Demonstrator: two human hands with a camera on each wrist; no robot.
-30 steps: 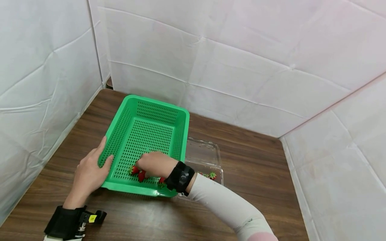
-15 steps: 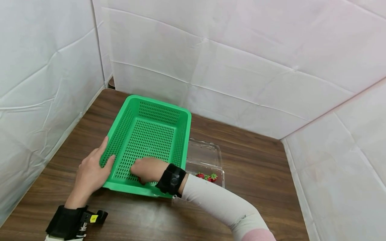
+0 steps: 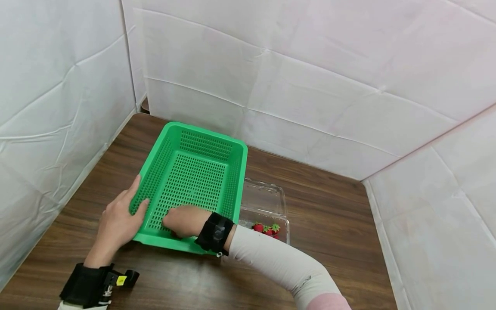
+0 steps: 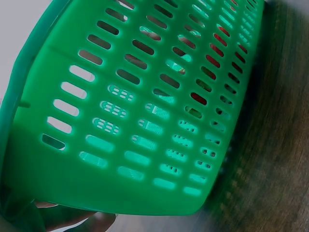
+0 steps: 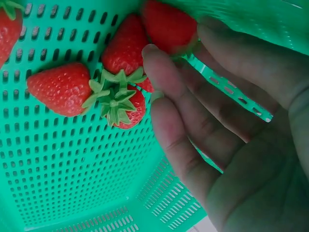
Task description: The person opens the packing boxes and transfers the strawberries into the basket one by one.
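A green slotted basket [image 3: 205, 133] lies on the brown table. My left hand [image 3: 118, 219] grips its near left corner, thumb over the rim and fingers on the outer wall [image 4: 145, 121]. My right hand [image 3: 184, 220] reaches inside the basket at its near end and hides the fruit there in the head view. In the right wrist view, the right hand [image 5: 193, 96] lies with loosely bent fingers against several red strawberries [image 5: 124, 48] on the basket floor, a fingertip touching the one with the green leaf cap [image 5: 126, 104]. Another strawberry [image 5: 60, 89] lies just apart.
A clear plastic clamshell box [image 3: 265, 200] sits against the basket's right side, with a few strawberries [image 3: 266, 228] in its near part. White padded walls close in the table on the left, back and right. A black wrist strap [image 3: 215, 232] crosses the basket's front rim.
My right hand has slid left along the basket's near end, covering the strawberries seen earlier. The strawberries in the clamshell show more. The left hand has stayed on the basket.
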